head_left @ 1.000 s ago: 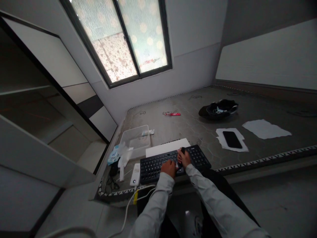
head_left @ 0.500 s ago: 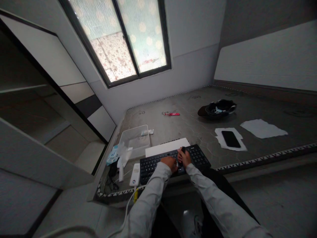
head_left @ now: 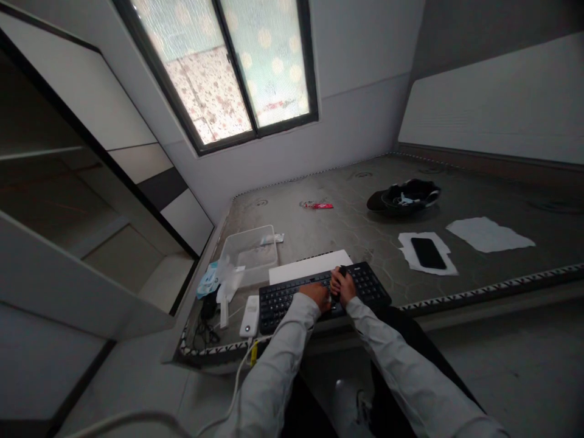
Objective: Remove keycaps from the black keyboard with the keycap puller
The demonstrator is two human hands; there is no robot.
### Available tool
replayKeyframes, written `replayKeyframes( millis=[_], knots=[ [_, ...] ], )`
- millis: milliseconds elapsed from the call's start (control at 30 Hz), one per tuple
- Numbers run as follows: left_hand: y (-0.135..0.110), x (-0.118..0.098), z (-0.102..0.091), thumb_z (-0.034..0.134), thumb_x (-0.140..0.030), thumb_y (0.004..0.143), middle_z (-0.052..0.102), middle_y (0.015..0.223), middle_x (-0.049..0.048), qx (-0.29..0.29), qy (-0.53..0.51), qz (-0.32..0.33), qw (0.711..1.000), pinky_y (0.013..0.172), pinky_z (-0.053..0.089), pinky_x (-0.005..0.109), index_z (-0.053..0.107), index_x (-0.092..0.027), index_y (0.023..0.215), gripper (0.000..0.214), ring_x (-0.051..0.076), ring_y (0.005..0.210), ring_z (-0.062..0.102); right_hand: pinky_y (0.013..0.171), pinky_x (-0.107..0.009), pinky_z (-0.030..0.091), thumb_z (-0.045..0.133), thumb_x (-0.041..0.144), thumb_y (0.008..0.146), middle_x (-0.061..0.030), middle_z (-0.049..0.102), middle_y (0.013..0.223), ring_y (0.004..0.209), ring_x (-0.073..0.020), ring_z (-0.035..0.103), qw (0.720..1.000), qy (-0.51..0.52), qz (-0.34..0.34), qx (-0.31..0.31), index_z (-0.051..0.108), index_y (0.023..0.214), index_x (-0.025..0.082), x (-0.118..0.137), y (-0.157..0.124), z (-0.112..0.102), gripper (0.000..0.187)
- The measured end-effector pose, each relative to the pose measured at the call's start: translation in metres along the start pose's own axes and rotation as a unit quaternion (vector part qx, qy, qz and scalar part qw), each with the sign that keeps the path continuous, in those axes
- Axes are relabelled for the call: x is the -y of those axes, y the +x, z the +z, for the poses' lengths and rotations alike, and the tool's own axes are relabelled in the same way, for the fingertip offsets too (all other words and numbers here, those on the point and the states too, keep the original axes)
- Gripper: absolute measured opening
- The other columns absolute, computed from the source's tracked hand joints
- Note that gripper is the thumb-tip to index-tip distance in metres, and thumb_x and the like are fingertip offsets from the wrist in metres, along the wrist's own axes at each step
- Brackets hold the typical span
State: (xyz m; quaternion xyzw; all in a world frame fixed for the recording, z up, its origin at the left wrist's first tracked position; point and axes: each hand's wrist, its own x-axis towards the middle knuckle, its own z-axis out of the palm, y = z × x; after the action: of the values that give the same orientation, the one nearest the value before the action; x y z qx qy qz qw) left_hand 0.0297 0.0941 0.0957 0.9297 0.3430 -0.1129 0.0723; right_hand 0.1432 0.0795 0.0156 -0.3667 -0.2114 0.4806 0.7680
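A black keyboard point(head_left: 369, 283) lies at the front edge of the grey-covered surface, with both hands over its middle. My right hand point(head_left: 344, 287) is closed round a slim black-handled tool point(head_left: 342, 270), whose top end sticks out above the fist. The tool's lower end is down at the keys, and its kind is too small to make out. Close beside it, my left hand point(head_left: 316, 295) rests low on the keyboard with curled fingers; whatever is in them is hidden. Behind the keyboard lies a flat white strip point(head_left: 310, 266).
Left of the keyboard are a white power bank point(head_left: 249, 316) with a cable, a clear plastic box point(head_left: 250, 280) and a blue packet point(head_left: 208, 281). Farther right lie a phone point(head_left: 429, 253) on paper, a white sheet point(head_left: 490, 235) and a dark cap point(head_left: 401, 201). A red packet point(head_left: 319, 206) lies behind.
The view has shifted slightly. Both hands stay together over the middle of the keyboard, and the black-handled tool remains in my right hand, tilted a little differently.
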Motion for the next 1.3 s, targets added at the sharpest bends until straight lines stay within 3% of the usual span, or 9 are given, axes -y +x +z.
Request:
replayKeyframes(
  millis=[200, 533, 700, 1033, 1167, 1300],
  knots=[
    [0.001, 0.001, 0.004, 0.058, -0.041, 0.075, 0.064, 0.110, 0.0094, -0.006, -0.015, -0.011, 1.000, 0.087, 0.047, 0.039, 0.064, -0.022, 0.099, 0.031, 0.028, 0.103, 0.060, 0.027, -0.016, 0.020, 0.065, 0.037, 0.070, 0.0137, 0.027, 0.039, 0.028, -0.0038, 0.022, 1.000, -0.002, -0.004, 0.006, 0.032, 0.064, 0.023, -0.001, 0.000, -0.001, 0.036],
    [-0.021, -0.003, 0.029, 0.053, -0.047, 0.083, 0.061, 0.115, -0.0011, -0.047, -0.084, -0.098, 0.991, 0.083, 0.048, 0.026, 0.060, -0.033, 0.110, 0.031, 0.017, 0.102, 0.060, 0.027, -0.016, 0.021, 0.066, 0.037, 0.071, 0.0136, 0.028, 0.039, 0.028, -0.0035, 0.022, 1.000, 0.006, -0.003, 0.009, 0.034, 0.065, 0.023, -0.004, 0.002, -0.002, 0.036],
    [-0.024, -0.009, 0.037, 0.041, -0.051, 0.087, 0.065, 0.107, -0.0012, -0.123, -0.122, -0.133, 0.976, 0.082, 0.048, 0.027, 0.065, -0.034, 0.104, 0.033, 0.016, 0.096, 0.062, 0.027, -0.016, 0.021, 0.066, 0.038, 0.071, 0.0135, 0.028, 0.039, 0.028, -0.0035, 0.022, 1.000, 0.008, 0.002, 0.011, 0.034, 0.065, 0.023, -0.003, 0.001, -0.002, 0.035],
    [-0.001, 0.013, 0.025, 0.062, -0.048, 0.070, 0.071, 0.097, -0.0043, -0.048, -0.083, -0.092, 0.991, 0.082, 0.050, 0.028, 0.069, -0.039, 0.094, 0.027, 0.020, 0.094, 0.064, 0.026, -0.016, 0.021, 0.066, 0.039, 0.070, 0.0135, 0.029, 0.039, 0.028, -0.0036, 0.023, 1.000, 0.004, -0.003, 0.002, 0.036, 0.066, 0.023, -0.002, 0.000, 0.000, 0.034],
    [0.001, 0.011, 0.020, 0.061, -0.046, 0.071, 0.070, 0.102, -0.0002, -0.033, -0.053, -0.080, 0.995, 0.083, 0.050, 0.035, 0.069, -0.036, 0.095, 0.028, 0.024, 0.096, 0.064, 0.026, -0.016, 0.021, 0.067, 0.038, 0.070, 0.0135, 0.030, 0.038, 0.028, -0.0036, 0.023, 1.000, 0.002, -0.003, 0.003, 0.036, 0.066, 0.023, -0.001, -0.001, 0.000, 0.034],
    [0.003, 0.011, 0.012, 0.061, -0.046, 0.071, 0.070, 0.101, -0.0010, -0.008, -0.040, -0.061, 0.997, 0.085, 0.049, 0.033, 0.068, -0.037, 0.096, 0.028, 0.022, 0.098, 0.063, 0.026, -0.016, 0.021, 0.066, 0.038, 0.069, 0.0138, 0.029, 0.038, 0.027, -0.0036, 0.023, 1.000, 0.002, 0.001, 0.004, 0.036, 0.067, 0.023, 0.000, -0.001, 0.001, 0.034]
  ],
)
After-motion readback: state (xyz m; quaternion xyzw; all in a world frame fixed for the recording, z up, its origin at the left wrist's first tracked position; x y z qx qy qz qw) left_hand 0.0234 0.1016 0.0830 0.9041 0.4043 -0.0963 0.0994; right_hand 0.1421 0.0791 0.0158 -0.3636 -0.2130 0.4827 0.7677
